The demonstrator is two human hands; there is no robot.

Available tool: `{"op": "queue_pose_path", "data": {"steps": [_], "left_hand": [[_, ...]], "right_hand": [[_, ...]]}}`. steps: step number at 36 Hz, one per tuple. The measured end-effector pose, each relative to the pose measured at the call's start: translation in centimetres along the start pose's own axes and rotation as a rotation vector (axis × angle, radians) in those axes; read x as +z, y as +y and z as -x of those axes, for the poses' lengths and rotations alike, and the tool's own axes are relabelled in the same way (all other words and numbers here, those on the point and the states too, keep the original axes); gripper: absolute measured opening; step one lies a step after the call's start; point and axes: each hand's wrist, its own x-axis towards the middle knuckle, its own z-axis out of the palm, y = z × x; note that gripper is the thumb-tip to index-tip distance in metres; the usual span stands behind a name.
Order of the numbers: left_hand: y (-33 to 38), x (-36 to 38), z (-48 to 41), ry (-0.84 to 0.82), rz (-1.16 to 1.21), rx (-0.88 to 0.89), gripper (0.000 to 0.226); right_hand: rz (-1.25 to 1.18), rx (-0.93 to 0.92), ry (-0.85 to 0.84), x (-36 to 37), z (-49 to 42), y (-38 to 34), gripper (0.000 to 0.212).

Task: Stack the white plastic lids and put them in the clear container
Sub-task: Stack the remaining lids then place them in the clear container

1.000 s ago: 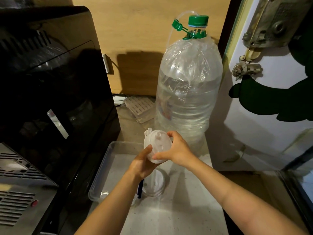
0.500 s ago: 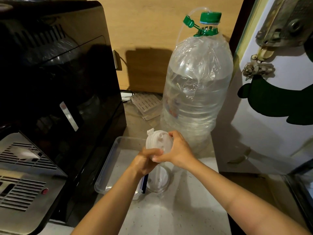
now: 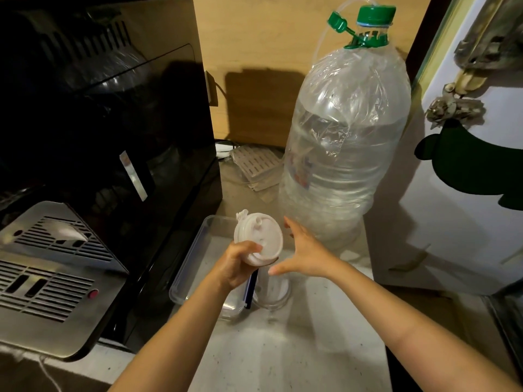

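A stack of white plastic lids (image 3: 260, 236) is tilted up above the counter, held from below by my left hand (image 3: 239, 264), thumb on the top lid. My right hand (image 3: 301, 254) hovers just to the right of the stack, fingers spread, touching nothing. Under both hands lies the clear rectangular container (image 3: 186, 267), its left wall and near corner showing. A clear round lid or cup (image 3: 273, 294) sits on the counter at the container's right side, next to a dark blue clip (image 3: 250, 290).
A big clear water jug (image 3: 345, 142) with a green cap stands close behind my right hand. A black coffee machine (image 3: 99, 137) with a metal drip grille fills the left. A white door (image 3: 467, 193) bounds the right. A slotted plastic piece (image 3: 257, 162) lies at the back.
My right hand has let go of the lid stack and opened to the right. The left hand alone holds the stack now. The camera has shifted slightly.
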Motion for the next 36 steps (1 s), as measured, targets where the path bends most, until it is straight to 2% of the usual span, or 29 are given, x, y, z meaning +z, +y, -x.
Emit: {"op": "queue_pose_path", "data": {"steps": [5, 15, 23, 30, 36], "left_hand": [[0.6, -0.4, 0.8, 0.012, 0.045, 0.02, 0.061], [0.7, -1.9, 2.0, 0.021, 0.01, 0.002, 0.068], [0.7, -2.7, 2.7, 0.014, 0.022, -0.008, 0.069], [0.4, -2.5, 2.8, 0.012, -0.004, -0.016, 0.068], [-0.1, -2.2, 2.3, 0.013, 0.001, -0.032, 0.069]], "right_hand": [[0.156, 0.044, -0.106, 1.5, -0.7, 1.9, 0.121], [0.241, 0.061, -0.169, 6.2, -1.2, 3.2, 0.114], [0.254, 0.061, -0.144, 7.8, -1.6, 3.2, 0.101], [0.268, 0.096, -0.119, 7.4, -1.2, 3.7, 0.106], [0.283, 0.104, -0.086, 6.1, -0.1, 4.6, 0.1]]}}
